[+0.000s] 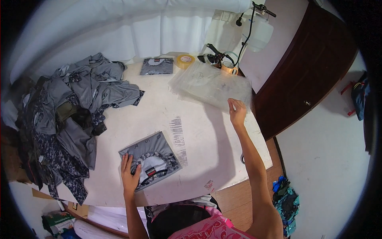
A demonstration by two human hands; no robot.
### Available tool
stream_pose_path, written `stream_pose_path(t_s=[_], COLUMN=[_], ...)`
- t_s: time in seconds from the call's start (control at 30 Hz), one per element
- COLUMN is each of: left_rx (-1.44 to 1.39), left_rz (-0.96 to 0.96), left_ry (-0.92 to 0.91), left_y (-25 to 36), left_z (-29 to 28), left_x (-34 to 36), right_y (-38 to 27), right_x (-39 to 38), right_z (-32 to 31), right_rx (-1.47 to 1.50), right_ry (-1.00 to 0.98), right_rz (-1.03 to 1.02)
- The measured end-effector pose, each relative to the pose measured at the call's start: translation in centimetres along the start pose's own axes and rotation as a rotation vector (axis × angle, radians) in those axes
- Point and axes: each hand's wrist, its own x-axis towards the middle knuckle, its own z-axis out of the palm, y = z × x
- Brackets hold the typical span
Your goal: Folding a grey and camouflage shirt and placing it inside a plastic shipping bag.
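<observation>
Head view: left hand (129, 177) lay spread on near shirt (159, 159), right hand (237, 112) over far bags (211, 85), grip unclear; cling possibly risked double pickup.

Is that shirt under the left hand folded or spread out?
Folded: the gray shirt lies as a flat rectangle with straight edges, the left hand resting on it.

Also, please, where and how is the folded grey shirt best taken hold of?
Probably by its right edge, coming from the right and pinching it from above and below. The folded grey shirt lies flat, turned at an angle; that straight edge is uncovered, while the left hand rests on its left side.
</observation>
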Motion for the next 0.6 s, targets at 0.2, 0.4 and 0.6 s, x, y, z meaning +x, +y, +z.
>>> stream_pose_path(t_s=[0.2, 0.4, 0.6], left_rx=[0.080, -0.769, -1.251], left_rz=[0.100, -0.190, -0.571], left_ry=[0.103, -0.028, -0.150], left_y=[0.7, 11.1, 11.6], left_z=[0.2, 1.5, 5.5], left_x=[0.4, 2.1, 4.8], right_y=[-7.3, -17.7, -22.4], right_x=[-0.1, -1.2, -5.1], right_z=[-0.2, -0.9, 0.0], right_rx=[0.093, 0.492, 0.582], right_ry=[0.012, -0.196, -0.474], right_rz=[-0.248, -0.495, -0.689])
